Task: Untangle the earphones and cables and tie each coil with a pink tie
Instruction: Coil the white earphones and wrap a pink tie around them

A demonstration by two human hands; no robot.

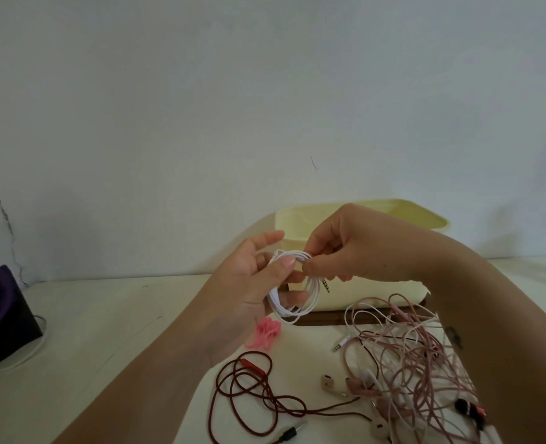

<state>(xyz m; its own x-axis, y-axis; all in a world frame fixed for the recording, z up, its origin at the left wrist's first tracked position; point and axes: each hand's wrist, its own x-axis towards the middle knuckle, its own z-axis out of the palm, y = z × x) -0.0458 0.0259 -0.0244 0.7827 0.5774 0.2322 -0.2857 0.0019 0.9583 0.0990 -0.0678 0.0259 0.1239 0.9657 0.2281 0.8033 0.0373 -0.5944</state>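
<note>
White table (105,315) underneath; light springy white coil (278,307) pinched across its loops by left hand (246,283), right hand (345,248) fingertips nipping alongside

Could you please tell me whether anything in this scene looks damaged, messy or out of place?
A dark crack runs down the wall at far left. The pink and white cables at right lie in a knotted heap, and the dark red cable sprawls loose. The white coil bears no tie yet.
</note>
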